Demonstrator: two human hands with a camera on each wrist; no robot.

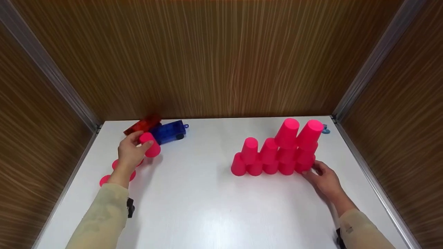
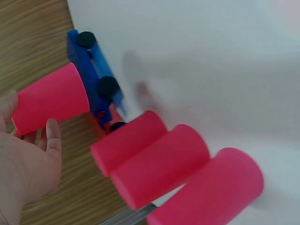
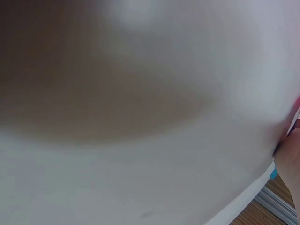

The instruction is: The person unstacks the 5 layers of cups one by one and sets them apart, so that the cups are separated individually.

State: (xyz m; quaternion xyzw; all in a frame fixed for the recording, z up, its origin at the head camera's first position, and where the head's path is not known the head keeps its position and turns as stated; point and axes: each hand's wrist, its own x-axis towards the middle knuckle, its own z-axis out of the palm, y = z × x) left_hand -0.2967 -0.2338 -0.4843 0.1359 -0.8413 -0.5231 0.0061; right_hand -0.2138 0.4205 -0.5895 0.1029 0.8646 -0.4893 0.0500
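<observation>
My left hand (image 1: 130, 152) pinches a pink cup (image 1: 151, 147) between thumb and fingers near its narrow end. The cup is upside down and tilted, in front of a blue toy wagon. In the left wrist view the left hand (image 2: 35, 161) holds this cup (image 2: 52, 99) by the narrow end. On the right stands a stepped stack of upside-down pink cups (image 1: 270, 150), with two cups on top at its right side. My right hand (image 1: 325, 178) grips the bottom cup at the right end (image 1: 304, 167), thumb in front. In the right wrist view the right hand (image 3: 289, 157) shows only at the edge.
More pink cups (image 2: 164, 164) stand near the left forearm, which partly hides them in the head view. A red toy vehicle (image 1: 142, 126) and the blue wagon (image 1: 169, 131) sit at the back left. Behind the stack lies a small blue object (image 1: 326, 129). Wood-patterned walls enclose the white table.
</observation>
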